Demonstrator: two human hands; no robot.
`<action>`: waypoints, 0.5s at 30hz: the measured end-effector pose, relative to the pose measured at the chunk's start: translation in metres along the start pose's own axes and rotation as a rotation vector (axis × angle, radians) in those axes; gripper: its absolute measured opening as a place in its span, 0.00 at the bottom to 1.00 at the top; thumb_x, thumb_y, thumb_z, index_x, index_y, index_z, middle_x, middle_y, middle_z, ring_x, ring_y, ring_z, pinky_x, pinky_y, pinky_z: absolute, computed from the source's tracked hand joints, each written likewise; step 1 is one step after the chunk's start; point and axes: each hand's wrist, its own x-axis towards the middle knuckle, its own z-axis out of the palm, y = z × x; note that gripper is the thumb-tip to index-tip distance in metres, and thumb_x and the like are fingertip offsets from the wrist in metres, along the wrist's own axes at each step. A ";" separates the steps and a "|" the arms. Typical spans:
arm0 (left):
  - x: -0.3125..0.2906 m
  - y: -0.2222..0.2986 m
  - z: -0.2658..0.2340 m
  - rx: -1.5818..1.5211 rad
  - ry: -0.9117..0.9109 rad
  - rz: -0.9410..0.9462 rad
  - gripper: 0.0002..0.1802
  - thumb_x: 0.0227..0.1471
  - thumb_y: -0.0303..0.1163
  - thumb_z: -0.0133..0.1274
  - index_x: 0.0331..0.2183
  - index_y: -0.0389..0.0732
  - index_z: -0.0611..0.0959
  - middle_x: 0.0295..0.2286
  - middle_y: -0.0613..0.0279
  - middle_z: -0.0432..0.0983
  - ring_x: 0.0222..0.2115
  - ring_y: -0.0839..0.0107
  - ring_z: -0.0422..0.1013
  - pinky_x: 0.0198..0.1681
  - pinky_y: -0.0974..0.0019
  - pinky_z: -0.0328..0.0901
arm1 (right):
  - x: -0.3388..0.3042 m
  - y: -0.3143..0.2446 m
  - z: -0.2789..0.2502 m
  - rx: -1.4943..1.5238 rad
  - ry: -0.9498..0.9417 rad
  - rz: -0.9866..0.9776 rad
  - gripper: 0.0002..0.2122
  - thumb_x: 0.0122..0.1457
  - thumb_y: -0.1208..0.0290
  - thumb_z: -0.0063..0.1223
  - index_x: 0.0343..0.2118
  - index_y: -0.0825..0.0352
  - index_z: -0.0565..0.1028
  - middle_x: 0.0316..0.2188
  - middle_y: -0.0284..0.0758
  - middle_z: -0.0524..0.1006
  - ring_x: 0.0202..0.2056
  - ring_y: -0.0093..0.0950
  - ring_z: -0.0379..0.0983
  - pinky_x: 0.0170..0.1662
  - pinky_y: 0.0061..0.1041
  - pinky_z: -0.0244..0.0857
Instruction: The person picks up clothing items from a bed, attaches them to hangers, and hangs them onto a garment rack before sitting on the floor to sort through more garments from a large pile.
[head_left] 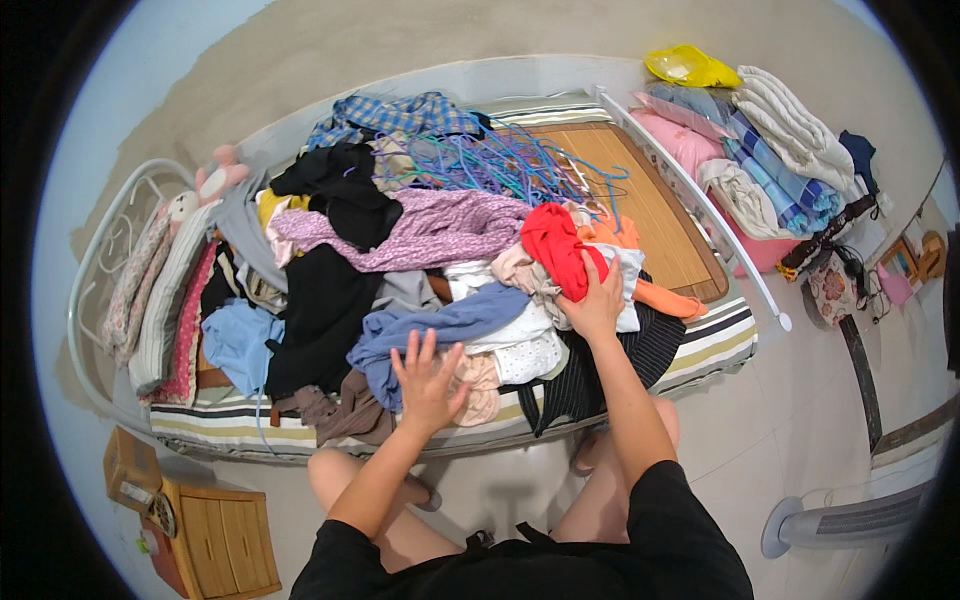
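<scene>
A large heap of mixed clothes covers most of the bed. My left hand is open with fingers spread, above the near edge of a slate-blue garment and beside a peach cloth. At the right of the heap, my right hand closes on the lower part of a bright red garment, which is bunched up. Around that hand lie an orange garment, a white one, and a black pinstriped garment. A purple patterned garment stretches across the middle.
Tangled hangers lie behind the clothes, near a bamboo mat. White metal rails bound the bed ends. Pillows and plush toys fill the left end. A wooden cabinet stands lower left, a fan lower right.
</scene>
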 end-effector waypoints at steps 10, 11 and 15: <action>0.076 -0.013 0.068 0.150 -0.011 -0.026 0.29 0.33 0.30 0.55 0.45 0.52 0.74 0.38 0.57 0.66 0.39 0.60 0.63 0.40 0.54 0.55 | 0.014 0.025 0.023 0.033 -0.017 -0.053 0.28 0.34 0.60 0.64 0.41 0.66 0.71 0.35 0.48 0.71 0.39 0.46 0.67 0.43 0.40 0.62; 0.071 -0.026 0.075 0.116 0.005 -0.036 0.24 0.35 0.27 0.51 0.41 0.49 0.77 0.29 0.60 0.68 0.32 0.62 0.64 0.35 0.58 0.56 | 0.010 0.025 0.032 0.117 -0.057 -0.067 0.24 0.35 0.61 0.63 0.36 0.68 0.72 0.32 0.47 0.72 0.36 0.45 0.69 0.40 0.40 0.63; 0.068 -0.062 0.060 0.156 0.146 0.043 0.13 0.36 0.28 0.48 0.31 0.46 0.78 0.22 0.63 0.64 0.26 0.64 0.62 0.30 0.60 0.53 | -0.003 -0.013 0.052 0.231 -0.165 -0.056 0.19 0.36 0.64 0.63 0.31 0.69 0.74 0.31 0.46 0.73 0.36 0.44 0.70 0.40 0.39 0.64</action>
